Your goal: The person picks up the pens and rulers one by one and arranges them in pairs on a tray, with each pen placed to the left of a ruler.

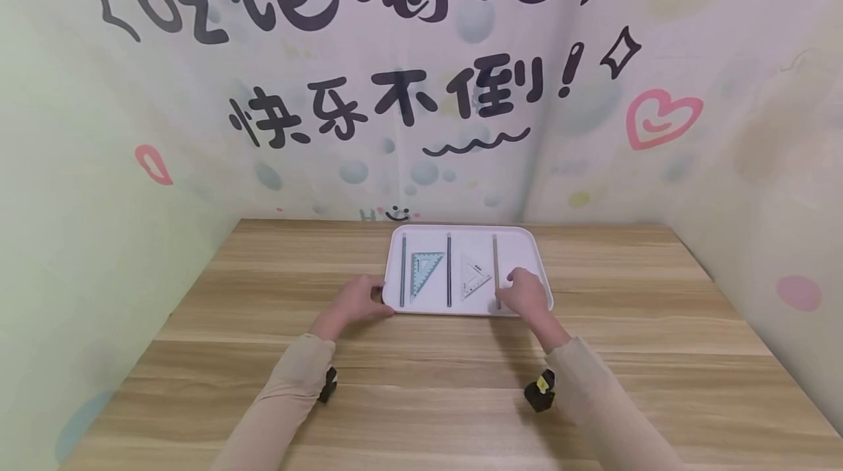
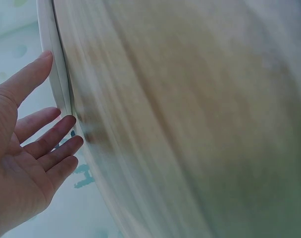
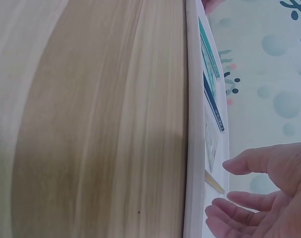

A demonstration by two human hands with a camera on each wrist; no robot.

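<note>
A white rectangular tray [image 1: 429, 239] lies near the table's back edge. On it, left to right, are a grey-blue pencil [image 1: 403, 273], a teal triangular set square [image 1: 423, 271], a dark pencil [image 1: 449, 273], a clear set square [image 1: 470, 282] and a tan pencil [image 1: 497, 262]. At the tray's front left corner, my left hand [image 1: 358, 299] has its thumb at the rim; its fingers are spread and loosely bent in the left wrist view. Over the tray's right side hovers my right hand [image 1: 528, 295], beside the tan pencil. In the right wrist view its thumb and fingers are apart, holding nothing.
The wood-grain table [image 1: 435, 398] stretches in front of the tray. Behind it stands a wall [image 1: 395, 178] with large black lettering and pink hearts. Both wrists carry small black cameras, one of them [image 1: 540, 392] under the right sleeve.
</note>
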